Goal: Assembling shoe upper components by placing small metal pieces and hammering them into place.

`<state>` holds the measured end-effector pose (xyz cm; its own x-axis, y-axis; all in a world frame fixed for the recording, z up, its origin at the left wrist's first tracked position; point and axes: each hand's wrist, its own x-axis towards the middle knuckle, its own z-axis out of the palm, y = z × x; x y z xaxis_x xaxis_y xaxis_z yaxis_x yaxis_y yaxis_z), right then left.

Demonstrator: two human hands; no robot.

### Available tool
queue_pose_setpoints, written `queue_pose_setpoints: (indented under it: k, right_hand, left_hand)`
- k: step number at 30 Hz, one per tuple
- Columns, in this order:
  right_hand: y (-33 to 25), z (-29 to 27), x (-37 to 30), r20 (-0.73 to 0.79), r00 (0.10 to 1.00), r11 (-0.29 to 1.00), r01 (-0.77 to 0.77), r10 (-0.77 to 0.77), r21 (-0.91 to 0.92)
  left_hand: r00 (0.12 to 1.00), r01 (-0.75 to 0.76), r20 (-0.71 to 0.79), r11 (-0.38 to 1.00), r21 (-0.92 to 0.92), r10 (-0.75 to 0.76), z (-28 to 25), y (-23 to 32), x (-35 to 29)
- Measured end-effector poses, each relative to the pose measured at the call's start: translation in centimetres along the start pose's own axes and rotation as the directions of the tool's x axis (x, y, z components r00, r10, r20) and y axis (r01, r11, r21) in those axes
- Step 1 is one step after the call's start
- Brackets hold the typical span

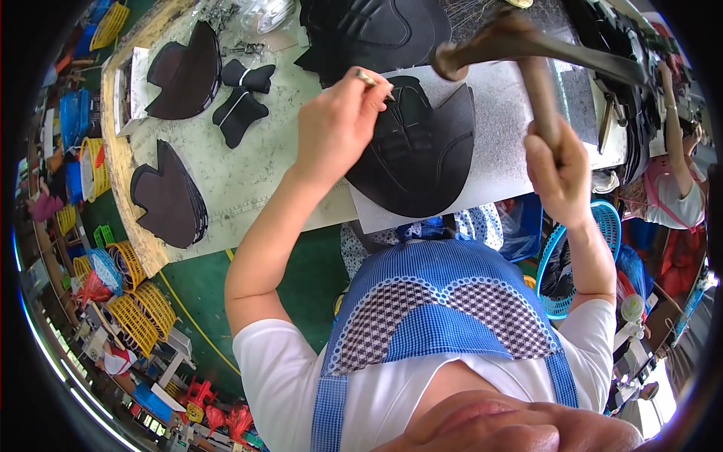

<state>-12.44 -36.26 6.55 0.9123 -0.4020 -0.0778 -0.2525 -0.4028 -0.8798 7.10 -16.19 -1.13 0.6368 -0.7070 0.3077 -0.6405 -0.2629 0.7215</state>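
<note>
No packages, labels, signs or screens can be made out anywhere in this workshop view, neither on the desk [248, 181] nor among the clutter around it.

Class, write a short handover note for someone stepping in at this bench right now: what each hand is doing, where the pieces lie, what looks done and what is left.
Left hand: pinches a small punch tool, tip set on the black shoe upper.
Right hand: grips a hammer by its wooden handle, head raised above the punch.
The upper lies flat on a grey board.
More black uppers are stacked at the left of the table.
Done: cannot tell how many marks are struck.
Left: probably the strike.
</note>
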Motion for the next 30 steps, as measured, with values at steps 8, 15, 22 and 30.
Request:
queue_pose_setpoints:
  k: [8,15,22,30]
  right_hand:
    - [-0.1,1.8,1.1,0.113,0.978,0.954,0.199,-0.177,-0.225]
    - [0.9,1.0,0.3,0.012,0.992,0.992,-0.126,0.126,-0.016]
    - [1.6,0.8,0.3,0.072,0.992,0.989,-0.091,0.1,-0.12]
    - [-0.9,1.3,1.2,-0.024,0.954,0.954,0.298,-0.298,0.038]
  left_hand:
    - [0.986,-0.103,-0.086,0.931,0.349,0.141,0.7,0.5,-0.2]
    - [0.934,0.336,0.111,0.73,-0.595,-0.34,-0.7,-1.7,0.2]
    - [0.944,0.308,0.086,0.758,-0.575,-0.319,-0.5,-1.5,0.3]
    - [0.986,-0.152,-0.045,0.969,0.193,0.163,-0.1,0.3,0.3]
